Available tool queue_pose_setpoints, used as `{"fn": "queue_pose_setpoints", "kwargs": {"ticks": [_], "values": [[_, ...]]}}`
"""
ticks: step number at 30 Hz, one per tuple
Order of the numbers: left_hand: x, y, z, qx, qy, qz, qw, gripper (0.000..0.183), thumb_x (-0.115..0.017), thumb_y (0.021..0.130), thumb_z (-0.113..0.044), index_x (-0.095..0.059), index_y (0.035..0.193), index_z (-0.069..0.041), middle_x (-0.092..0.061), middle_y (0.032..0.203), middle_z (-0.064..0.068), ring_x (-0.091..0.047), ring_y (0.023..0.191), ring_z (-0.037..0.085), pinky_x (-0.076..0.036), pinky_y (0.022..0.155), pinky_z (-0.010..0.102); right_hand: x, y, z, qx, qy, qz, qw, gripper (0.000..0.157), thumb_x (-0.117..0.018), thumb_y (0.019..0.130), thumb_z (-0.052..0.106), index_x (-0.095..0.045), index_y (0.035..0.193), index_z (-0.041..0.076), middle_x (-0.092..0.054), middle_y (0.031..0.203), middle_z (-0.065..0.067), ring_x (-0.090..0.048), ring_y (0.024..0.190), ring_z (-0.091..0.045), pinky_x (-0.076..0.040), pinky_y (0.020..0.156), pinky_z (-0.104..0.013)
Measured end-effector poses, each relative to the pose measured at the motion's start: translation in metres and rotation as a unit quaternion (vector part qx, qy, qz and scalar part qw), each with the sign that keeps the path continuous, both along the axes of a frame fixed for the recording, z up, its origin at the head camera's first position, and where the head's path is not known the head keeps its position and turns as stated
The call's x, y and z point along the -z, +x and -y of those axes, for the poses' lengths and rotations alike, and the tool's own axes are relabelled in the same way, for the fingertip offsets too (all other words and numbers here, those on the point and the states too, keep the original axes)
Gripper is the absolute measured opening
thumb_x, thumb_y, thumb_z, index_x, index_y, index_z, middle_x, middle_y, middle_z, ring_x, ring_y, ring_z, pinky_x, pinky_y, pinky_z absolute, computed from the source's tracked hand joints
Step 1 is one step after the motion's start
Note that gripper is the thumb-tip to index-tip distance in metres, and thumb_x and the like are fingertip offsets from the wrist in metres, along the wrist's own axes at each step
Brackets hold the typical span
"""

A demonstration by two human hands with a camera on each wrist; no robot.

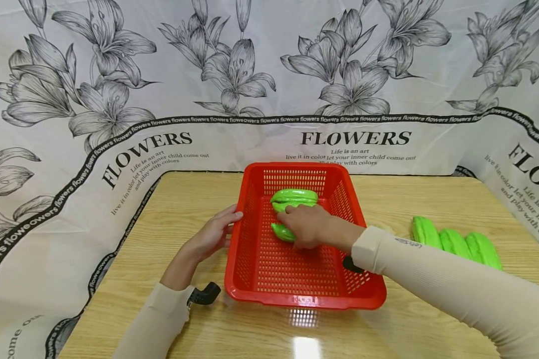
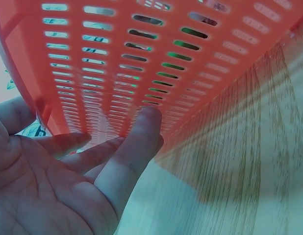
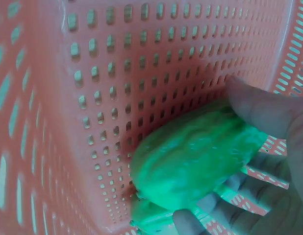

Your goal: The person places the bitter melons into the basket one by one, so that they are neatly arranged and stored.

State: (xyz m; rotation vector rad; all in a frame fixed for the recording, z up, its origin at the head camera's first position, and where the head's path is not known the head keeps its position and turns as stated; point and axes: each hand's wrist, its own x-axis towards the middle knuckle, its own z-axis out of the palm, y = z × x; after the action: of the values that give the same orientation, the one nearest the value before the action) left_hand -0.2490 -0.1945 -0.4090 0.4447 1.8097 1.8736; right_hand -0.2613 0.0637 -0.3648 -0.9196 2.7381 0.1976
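Inside the red plastic basket (image 1: pixel 303 301), my right hand (image 1: pixel 309 227) grips a bright green, ridged bitter melon (image 3: pixel 195 156). The thumb lies on one side of it and the fingers on the other. Two more bitter melons (image 1: pixel 296 195) lie side by side beyond the hand, partly covered by it. My left hand (image 1: pixel 215 230) is at the basket's left side. Its fairly straight fingers (image 2: pixel 137 142) touch the perforated outer wall, and the thumb is at the rim.
Three more green bitter melons (image 1: pixel 454 243) lie in a row on the wooden table (image 1: pixel 193 199), right of the basket and partly behind my right sleeve. A white cloth (image 1: pixel 260 142) printed with flowers hangs behind the table and along both sides.
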Motion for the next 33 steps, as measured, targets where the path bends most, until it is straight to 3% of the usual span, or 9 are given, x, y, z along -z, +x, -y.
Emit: {"fn": "queue_pose_setpoints", "kwargs": {"ticks": [7, 14, 23, 33], "values": [[-0.0015, -0.0001, -0.0014, -0.003, -0.003, 0.003, 1.0, 0.055, -0.036, 0.11, -0.031, -0.028, 0.159, -0.009, -0.045, 0.143, 0.032, -0.059, 0.122, 0.044, -0.062, 0.082, 0.045, -0.0032, 0.0007, -0.0029, 0.005, 0.01, -0.043, 0.999, 0.081, -0.087, 0.075, 0.046, -0.054, 0.143, 0.016, -0.059, 0.127, -0.006, -0.057, 0.109, -0.032, -0.056, 0.076, -0.051], [-0.0012, -0.0002, -0.0014, -0.002, -0.004, 0.002, 1.0, 0.054, -0.036, 0.11, -0.032, -0.028, 0.159, -0.01, -0.046, 0.143, 0.031, -0.058, 0.123, 0.045, -0.061, 0.083, 0.047, -0.0056, 0.002, -0.0052, 0.016, 0.01, -0.075, 0.997, 0.08, -0.085, 0.077, 0.048, -0.051, 0.141, 0.015, -0.054, 0.13, -0.009, -0.051, 0.117, -0.035, -0.053, 0.085, -0.055], [-0.0007, 0.0001, -0.0012, -0.001, -0.003, 0.001, 1.0, 0.054, -0.036, 0.11, -0.032, -0.028, 0.159, -0.011, -0.046, 0.143, 0.031, -0.059, 0.122, 0.045, -0.061, 0.083, 0.048, -0.0037, 0.0008, -0.0066, 0.049, 0.038, -0.068, 0.996, 0.091, -0.083, 0.076, 0.057, -0.044, 0.145, 0.011, -0.053, 0.135, -0.011, -0.053, 0.115, -0.034, -0.053, 0.083, -0.052], [-0.0012, 0.0006, -0.0015, -0.002, -0.004, 0.001, 1.0, 0.054, -0.036, 0.11, -0.033, -0.028, 0.159, -0.01, -0.046, 0.143, 0.031, -0.06, 0.12, 0.043, -0.062, 0.081, 0.047, -0.0009, -0.0037, -0.0087, 0.067, 0.046, -0.069, 0.994, 0.091, -0.081, 0.077, 0.062, -0.045, 0.142, 0.01, -0.054, 0.133, -0.011, -0.054, 0.111, -0.033, -0.054, 0.079, -0.051]]}}
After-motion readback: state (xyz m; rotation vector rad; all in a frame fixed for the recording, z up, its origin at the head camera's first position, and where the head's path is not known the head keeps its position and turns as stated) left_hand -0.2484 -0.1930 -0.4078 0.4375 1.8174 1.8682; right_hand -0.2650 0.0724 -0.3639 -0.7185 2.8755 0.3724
